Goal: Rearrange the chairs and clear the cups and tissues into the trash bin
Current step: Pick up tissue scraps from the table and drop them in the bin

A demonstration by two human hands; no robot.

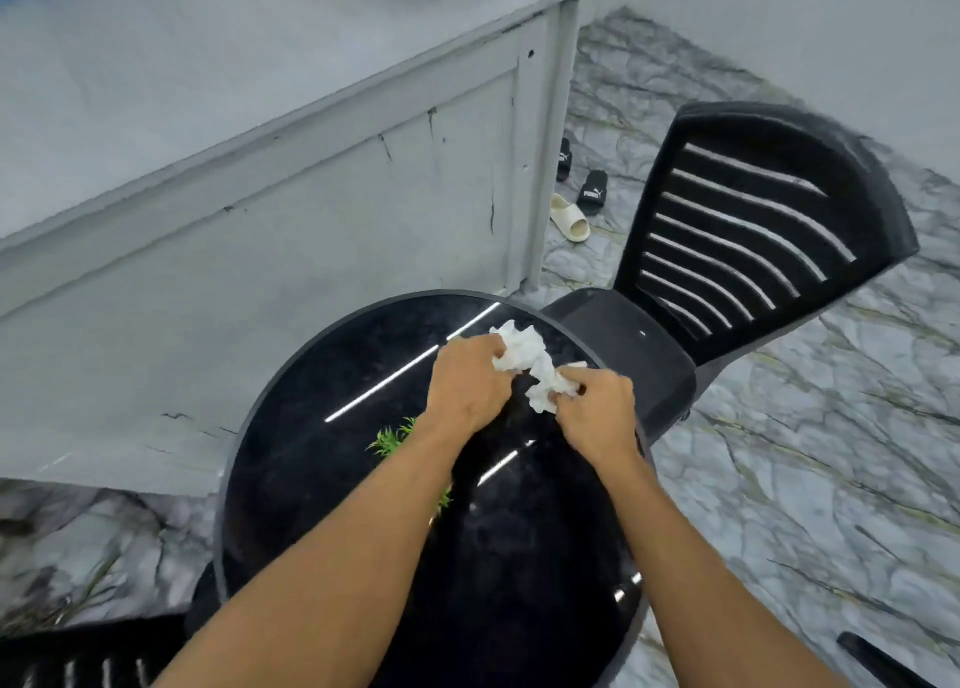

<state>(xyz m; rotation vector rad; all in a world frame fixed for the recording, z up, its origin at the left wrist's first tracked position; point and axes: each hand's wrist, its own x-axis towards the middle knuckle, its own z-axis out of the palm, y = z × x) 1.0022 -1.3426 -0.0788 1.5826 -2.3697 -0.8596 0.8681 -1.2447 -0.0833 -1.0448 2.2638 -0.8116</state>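
Crumpled white tissues (530,354) are bunched over the far side of a round glossy black table (291,469). My left hand (467,386) is closed on the upper wad. My right hand (597,412) is closed on the lower wad, and both hands nearly touch. A black slatted plastic chair (748,230) stands tucked at the table's far right edge. Part of another black chair (78,656) shows at the bottom left. No cups or trash bin are in view.
A small green plant (392,438) sits on the table, partly hidden under my left forearm. A grey cabinet (260,193) stands behind the table. Sandals (571,214) lie on the marble floor by the cabinet's corner. A dark object (878,661) pokes in at bottom right.
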